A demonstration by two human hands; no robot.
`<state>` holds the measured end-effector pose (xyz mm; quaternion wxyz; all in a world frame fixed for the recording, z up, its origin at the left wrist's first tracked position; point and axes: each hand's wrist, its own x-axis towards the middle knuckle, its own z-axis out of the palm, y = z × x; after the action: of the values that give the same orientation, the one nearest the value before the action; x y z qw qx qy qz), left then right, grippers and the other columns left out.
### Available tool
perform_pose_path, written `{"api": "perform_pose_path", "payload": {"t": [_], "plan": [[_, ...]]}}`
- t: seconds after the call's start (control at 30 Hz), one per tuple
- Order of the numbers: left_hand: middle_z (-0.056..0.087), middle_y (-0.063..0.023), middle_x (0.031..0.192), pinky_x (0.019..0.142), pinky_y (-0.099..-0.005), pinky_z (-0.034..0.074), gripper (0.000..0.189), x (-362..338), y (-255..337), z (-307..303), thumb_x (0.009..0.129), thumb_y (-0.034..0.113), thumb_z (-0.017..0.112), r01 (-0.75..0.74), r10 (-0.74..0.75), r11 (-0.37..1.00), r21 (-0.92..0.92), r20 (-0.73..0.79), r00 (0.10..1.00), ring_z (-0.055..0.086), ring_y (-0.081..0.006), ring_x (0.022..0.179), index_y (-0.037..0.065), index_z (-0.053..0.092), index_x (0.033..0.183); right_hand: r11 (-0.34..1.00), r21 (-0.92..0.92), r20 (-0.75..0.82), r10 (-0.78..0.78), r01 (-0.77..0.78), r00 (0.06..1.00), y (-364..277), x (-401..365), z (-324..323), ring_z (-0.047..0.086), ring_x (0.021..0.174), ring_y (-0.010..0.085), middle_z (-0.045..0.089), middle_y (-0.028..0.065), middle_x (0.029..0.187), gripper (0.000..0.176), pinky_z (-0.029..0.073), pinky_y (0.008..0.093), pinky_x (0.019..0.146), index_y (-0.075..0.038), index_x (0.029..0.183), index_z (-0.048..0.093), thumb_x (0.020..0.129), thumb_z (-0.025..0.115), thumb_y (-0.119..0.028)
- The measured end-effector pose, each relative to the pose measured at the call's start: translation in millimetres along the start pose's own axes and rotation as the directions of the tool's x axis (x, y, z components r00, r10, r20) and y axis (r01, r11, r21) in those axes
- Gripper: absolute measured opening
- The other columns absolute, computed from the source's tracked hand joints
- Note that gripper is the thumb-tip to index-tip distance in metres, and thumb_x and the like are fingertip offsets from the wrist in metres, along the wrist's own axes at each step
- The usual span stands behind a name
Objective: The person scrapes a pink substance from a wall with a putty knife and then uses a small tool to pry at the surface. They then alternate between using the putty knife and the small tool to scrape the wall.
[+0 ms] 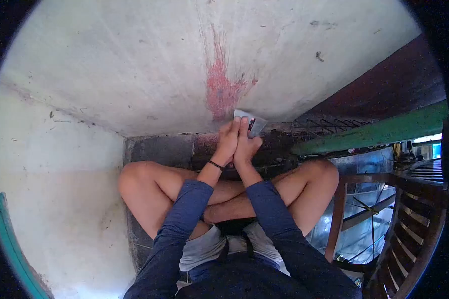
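Scuffed and pale, the wall had a red patch low down. The left hand, with a dark band at its wrist, touched the right hand. Both gripped a flat metal scraper, just beside the patch's bottom end.

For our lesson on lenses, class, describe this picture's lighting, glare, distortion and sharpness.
Head view: a black, curved border and the bowed green frame at lower left suggest wide-angle distortion; head view: bluish glare beyond the slatted brown furniture, dimness below the pale wall; head view: left hand and right hand fairly sharp, the scraper's marking unreadable.
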<state>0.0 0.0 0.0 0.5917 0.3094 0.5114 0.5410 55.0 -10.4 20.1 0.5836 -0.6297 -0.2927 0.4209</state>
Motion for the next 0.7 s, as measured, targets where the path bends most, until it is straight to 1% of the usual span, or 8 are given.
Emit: {"api": "perform_pose_path", "payload": {"t": [0.07, 0.17, 0.27, 0.37, 0.47, 0.57, 0.67, 0.7], "plan": [[0.066, -0.0062, 0.087, 0.074, -0.0288, 0.047, 0.045, 1, 7, -1, 0.097, 0.041, 0.05, -0.106, 0.106, 0.994, 0.0, 0.095, 0.99, 0.057, -0.0124, 0.08, -0.001, 0.067, 0.101, 0.998, 0.033, 0.021, -0.053, 0.053, 0.998, -6, 0, 2, 0.06, 0.072, 0.0135, 0.067, 0.0063, 0.079, 0.04, 0.048, 0.0305, 0.068, 0.002, 0.086, 0.067, 0.086, 0.068, -0.038], [0.064, -0.0039, 0.082, 0.068, -0.0279, 0.046, 0.044, -13, -14, -9, 0.098, 0.039, 0.048, -0.074, 0.075, 0.994, 0.082, -0.021, 0.997, 0.055, -0.0104, 0.075, -0.001, 0.068, 0.095, 0.999, -0.044, -0.08, -0.015, 0.011, 0.997, 32, -4, -1, 0.061, 0.069, 0.0167, 0.067, 0.0095, 0.074, 0.047, 0.048, 0.0331, 0.065, 0.005, 0.081, 0.066, 0.085, 0.069, -0.041], [0.063, -0.004, 0.084, 0.067, -0.0292, 0.047, 0.046, -16, -11, -5, 0.096, 0.044, 0.05, 0.107, -0.108, 0.992, -0.065, -0.011, 0.994, 0.055, -0.0114, 0.075, 0.0, 0.065, 0.094, 0.998, -0.064, -0.063, -0.02, 0.016, 0.998, 41, -3, -3, 0.06, 0.067, 0.0174, 0.067, 0.0091, 0.072, 0.049, 0.048, 0.0339, 0.064, 0.005, 0.079, 0.066, 0.085, 0.068, -0.043], [0.063, -0.0046, 0.085, 0.068, -0.0289, 0.047, 0.046, -2, 4, -5, 0.097, 0.044, 0.049, -0.099, 0.099, 0.995, -0.005, 0.096, 0.99, 0.055, -0.0116, 0.076, 0.0, 0.065, 0.093, 0.997, 0.01, -0.031, -0.074, 0.074, 0.997, 13, 2, 4, 0.06, 0.066, 0.0176, 0.067, 0.0098, 0.072, 0.049, 0.048, 0.0344, 0.064, 0.005, 0.079, 0.066, 0.084, 0.068, -0.044], [0.065, -0.003, 0.082, 0.068, -0.0281, 0.047, 0.043, 1, -26, -13, 0.098, 0.038, 0.049, -0.049, 0.051, 0.998, -0.038, 0.054, 0.997, 0.055, -0.0105, 0.073, 0.0, 0.068, 0.095, 0.987, -0.158, -0.061, -0.015, 0.005, 0.998, 26, -1, 2, 0.059, 0.071, 0.0128, 0.067, 0.006, 0.077, 0.043, 0.047, 0.0313, 0.066, 0.003, 0.084, 0.066, 0.086, 0.068, -0.039], [0.065, -0.0029, 0.083, 0.069, -0.0285, 0.048, 0.043, -3, -28, -7, 0.098, 0.038, 0.049, 0.043, -0.045, 0.998, -0.041, -0.031, 0.999, 0.056, -0.0107, 0.074, 0.0, 0.067, 0.093, 0.998, -0.064, -0.072, -0.009, 0.004, 0.997, 31, -4, -2, 0.06, 0.066, 0.0155, 0.067, 0.0095, 0.071, 0.047, 0.048, 0.0344, 0.063, 0.005, 0.078, 0.066, 0.085, 0.069, -0.041], [0.065, -0.0031, 0.085, 0.071, -0.0291, 0.048, 0.043, 2, 7, -3, 0.097, 0.039, 0.05, -0.071, 0.08, 0.994, -0.081, 0.117, 0.99, 0.056, -0.0115, 0.076, -0.001, 0.067, 0.093, 0.993, -0.058, -0.061, -0.108, 0.105, 0.992, 9, 8, 6, 0.061, 0.066, 0.0161, 0.068, 0.0106, 0.072, 0.047, 0.048, 0.0343, 0.063, 0.006, 0.079, 0.067, 0.085, 0.069, -0.041], [0.065, -0.0034, 0.085, 0.071, -0.0293, 0.048, 0.044, 4, 1, -3, 0.097, 0.041, 0.05, -0.048, 0.058, 0.994, -0.099, 0.099, 0.993, 0.056, -0.012, 0.077, 0.0, 0.066, 0.094, 0.992, -0.049, -0.054, -0.115, 0.112, 0.992, 10, 8, 7, 0.061, 0.066, 0.0162, 0.068, 0.0111, 0.072, 0.047, 0.048, 0.0344, 0.063, 0.006, 0.08, 0.067, 0.084, 0.069, -0.041]]}}
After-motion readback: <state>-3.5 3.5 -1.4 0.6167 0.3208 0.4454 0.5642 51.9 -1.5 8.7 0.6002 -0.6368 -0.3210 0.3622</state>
